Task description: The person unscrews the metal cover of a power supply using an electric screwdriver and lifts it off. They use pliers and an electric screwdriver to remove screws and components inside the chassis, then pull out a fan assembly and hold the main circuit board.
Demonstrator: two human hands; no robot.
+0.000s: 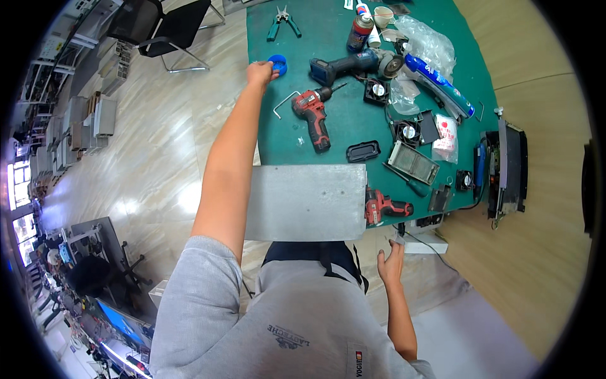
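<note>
I make out dark lettering on the shirt; white letters on the blue can, near the tabletop's right edge; red print on the packet.

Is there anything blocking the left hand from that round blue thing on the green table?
Nothing I can see. The left hand is right at the round blue thing. The red drill lies nearer the person and the pliers farther away, both clear of that gap.
</note>
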